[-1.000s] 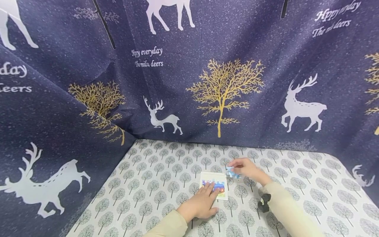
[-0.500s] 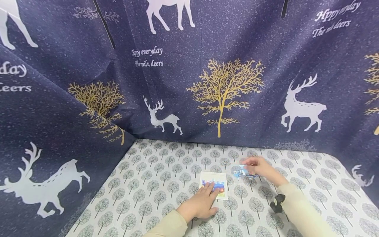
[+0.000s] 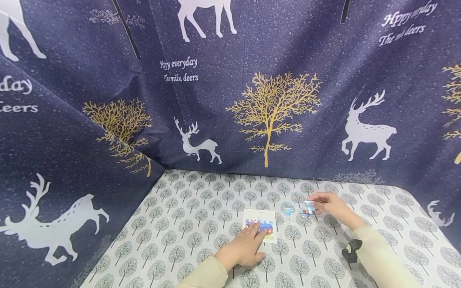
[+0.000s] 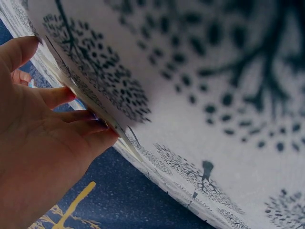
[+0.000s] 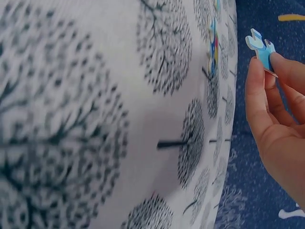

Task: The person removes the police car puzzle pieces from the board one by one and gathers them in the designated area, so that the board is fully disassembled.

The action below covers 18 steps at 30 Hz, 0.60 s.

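A white-bordered puzzle board [image 3: 271,240] with a printed blue train scene lies on the tablecloth. My left hand [image 3: 242,247] rests on it, fingers extended over the lower left of the picture; in the left wrist view the fingertips of the left hand [image 4: 57,124] touch the thin board [image 4: 125,136]. To the right of the board, my right hand [image 3: 329,206] pinches a light blue puzzle piece [image 5: 261,46] between thumb and finger, raised off the cloth. Below that hand lies a darker blue and brown piece [image 3: 306,213]. A separate light blue piece [image 3: 288,212] lies between it and the board.
A white tablecloth [image 3: 194,240] printed with grey trees covers the table. Dark blue fabric [image 3: 223,100] with deer and golden trees hangs behind and on the left. A black strap with its device [image 3: 351,251] sits on the right wrist.
My right hand has moved right, away from the board. Puzzle pieces first bunched under it now lie spread on the cloth, one left behind nearer the board. The left hand stays still.
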Each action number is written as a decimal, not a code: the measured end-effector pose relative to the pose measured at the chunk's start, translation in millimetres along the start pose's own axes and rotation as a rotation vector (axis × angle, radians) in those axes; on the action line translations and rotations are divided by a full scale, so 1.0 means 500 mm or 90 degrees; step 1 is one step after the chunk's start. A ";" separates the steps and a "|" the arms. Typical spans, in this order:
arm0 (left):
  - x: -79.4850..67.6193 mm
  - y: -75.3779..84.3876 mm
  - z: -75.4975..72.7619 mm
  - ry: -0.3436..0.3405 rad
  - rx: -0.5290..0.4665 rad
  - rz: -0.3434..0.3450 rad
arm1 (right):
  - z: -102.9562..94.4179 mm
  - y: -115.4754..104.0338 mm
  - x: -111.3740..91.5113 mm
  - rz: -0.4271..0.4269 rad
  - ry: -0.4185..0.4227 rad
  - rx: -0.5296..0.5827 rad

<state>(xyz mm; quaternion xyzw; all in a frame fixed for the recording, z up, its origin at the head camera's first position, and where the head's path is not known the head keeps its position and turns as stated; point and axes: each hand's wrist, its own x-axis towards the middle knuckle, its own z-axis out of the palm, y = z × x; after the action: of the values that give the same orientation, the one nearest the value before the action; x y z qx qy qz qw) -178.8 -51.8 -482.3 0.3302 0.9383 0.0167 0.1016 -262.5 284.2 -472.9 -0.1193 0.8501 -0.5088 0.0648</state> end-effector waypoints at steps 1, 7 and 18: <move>0.000 0.000 0.000 0.000 -0.001 0.000 | -0.003 0.002 -0.003 0.004 0.003 0.005; 0.000 0.002 0.000 -0.001 0.005 0.001 | -0.018 0.022 -0.021 0.006 0.007 0.051; -0.001 0.001 -0.003 -0.003 -0.003 0.002 | -0.037 0.057 -0.040 0.011 -0.004 0.019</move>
<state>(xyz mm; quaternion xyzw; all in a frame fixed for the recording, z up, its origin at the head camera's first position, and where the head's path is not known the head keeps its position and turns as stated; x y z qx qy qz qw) -178.7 -51.8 -480.9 0.3316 0.9375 0.0180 0.1042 -251.5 318.1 -489.3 -0.1129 0.8432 -0.5205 0.0734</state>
